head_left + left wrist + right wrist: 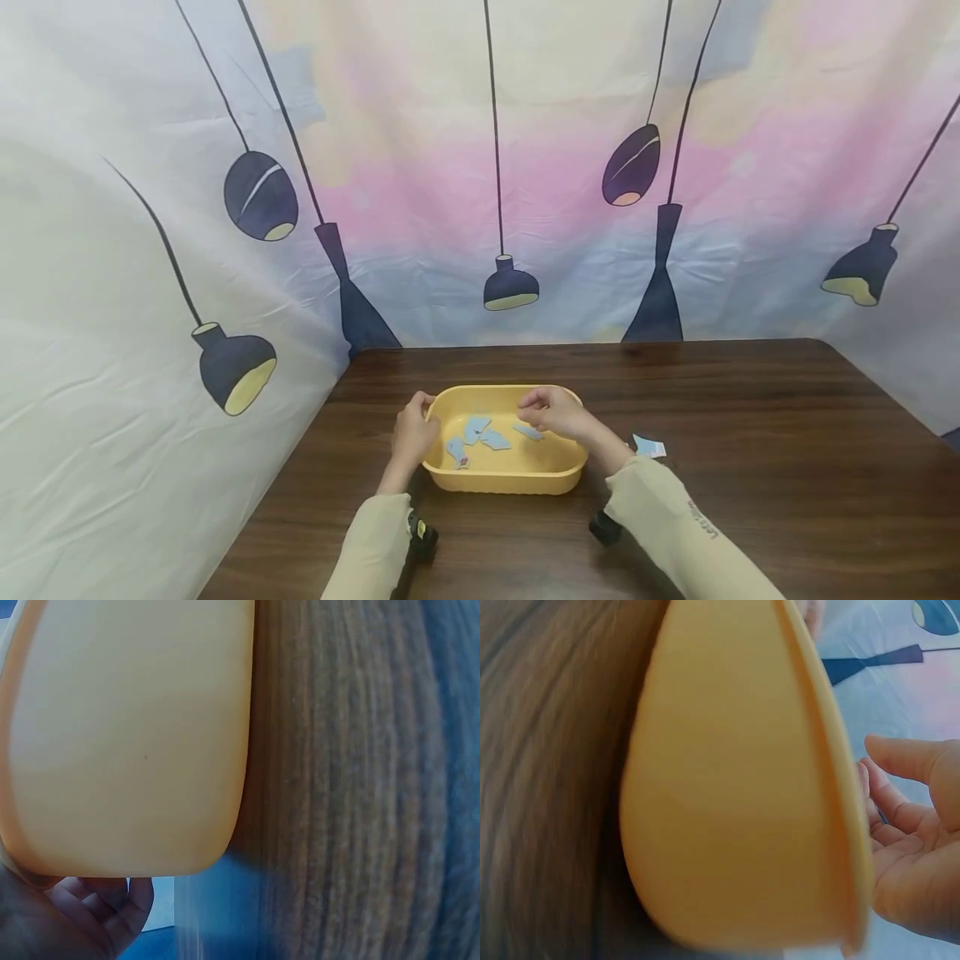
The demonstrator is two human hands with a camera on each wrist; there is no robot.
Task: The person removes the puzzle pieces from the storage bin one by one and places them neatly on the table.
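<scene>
A yellow plastic basin (502, 482) with rounded corners stands on the table in the head view. Several flat, irregular light blue pieces (495, 440) lie on its floor, one with a small red mark. My left hand (415, 429) grips the basin's left rim; in the left wrist view its curled fingers (135, 904) show beside the end wall. Over the right part of the basin hovers my right hand (555, 412), just above a light blue piece (528, 432). The right wrist view shows its thumb (904, 756) apart from loosely bent fingers, with nothing visible between them.
Another light blue and white piece (648, 447) lies on the dark wooden table (787, 467), right of the basin beside my right forearm. A curtain (570, 233) printed with hanging lamps rises behind the table's far edge and along the sides.
</scene>
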